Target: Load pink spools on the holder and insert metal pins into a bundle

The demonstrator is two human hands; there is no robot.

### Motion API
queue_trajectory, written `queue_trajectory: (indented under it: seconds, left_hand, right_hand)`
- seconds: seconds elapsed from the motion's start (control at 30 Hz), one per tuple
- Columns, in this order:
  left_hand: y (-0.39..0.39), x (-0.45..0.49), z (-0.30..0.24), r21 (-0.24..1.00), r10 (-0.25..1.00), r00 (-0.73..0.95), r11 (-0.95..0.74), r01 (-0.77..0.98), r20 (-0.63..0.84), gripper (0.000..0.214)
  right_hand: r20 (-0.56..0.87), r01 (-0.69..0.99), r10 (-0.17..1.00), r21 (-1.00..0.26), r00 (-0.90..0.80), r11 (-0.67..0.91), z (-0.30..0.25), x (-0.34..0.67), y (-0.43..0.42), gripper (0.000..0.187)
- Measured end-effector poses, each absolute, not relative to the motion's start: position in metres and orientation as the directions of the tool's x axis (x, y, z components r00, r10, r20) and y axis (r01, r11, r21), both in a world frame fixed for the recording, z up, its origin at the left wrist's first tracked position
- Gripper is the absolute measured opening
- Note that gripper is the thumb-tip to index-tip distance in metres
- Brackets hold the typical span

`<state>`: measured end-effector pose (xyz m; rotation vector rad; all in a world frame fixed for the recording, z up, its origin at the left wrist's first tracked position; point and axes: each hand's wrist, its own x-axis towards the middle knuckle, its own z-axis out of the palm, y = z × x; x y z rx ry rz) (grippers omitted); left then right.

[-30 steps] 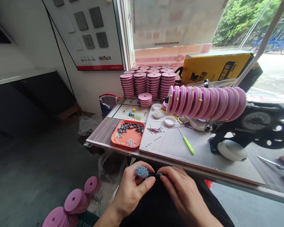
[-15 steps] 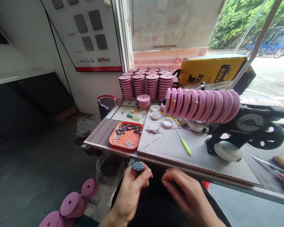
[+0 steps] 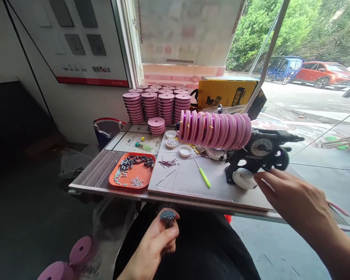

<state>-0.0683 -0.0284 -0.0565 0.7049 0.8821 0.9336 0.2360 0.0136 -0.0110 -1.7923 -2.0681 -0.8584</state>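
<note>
Right hand (image 3: 291, 198) has left my lap and now reaches, fingers apart and empty, near the winder (image 3: 262, 149) on the table (image 3: 192, 186); left hand (image 3: 156, 243) pinches the bundle (image 3: 167, 215) above my lap.

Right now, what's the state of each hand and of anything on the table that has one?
left hand: shut on pin bundle, tips up.
right hand: open, fingertips at white foot of winder; contact unclear.
winder: upright, spindle full of pink discs on edge.
orange tray: part-filled with small pieces.
white dish: empty.
bead dish: holds beads.
green tool: lying flat, untouched.
</note>
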Motion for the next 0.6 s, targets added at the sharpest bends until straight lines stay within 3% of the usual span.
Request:
queue_trajectory:
  seconds: [0.1,0.27,0.37,0.47,0.6]
  left_hand:
    - [-0.029,-0.066,-0.049,0.790,0.873,0.336,0.470,-0.394,-0.353,0.027]
    - [-0.027,-0.063,-0.051,0.765,0.867,0.345,0.486,-0.422,-0.360,0.027]
    - [-0.027,-0.065,-0.062,0.757,0.874,0.363,0.469,-0.454,-0.323,0.028]
    - [-0.028,-0.066,-0.065,0.743,0.873,0.373,0.471,-0.475,-0.315,0.027]
    - [-0.031,-0.066,-0.054,0.694,0.842,0.376,0.535,-0.481,-0.387,0.029]
  right_hand:
    - [0.555,0.943,0.793,0.326,-0.252,0.071,-0.010,0.232,0.016,0.039]
    - [0.668,0.927,0.683,0.374,-0.295,0.035,-0.009,0.230,0.021,0.032]
    - [0.644,0.928,0.703,0.369,-0.302,0.060,-0.013,0.230,0.020,0.034]
    - [0.601,0.960,0.755,0.245,-0.261,0.137,-0.011,0.229,0.011,0.041]
    - [0.576,0.938,0.784,-0.082,-0.232,0.338,-0.001,0.213,-0.010,0.038]
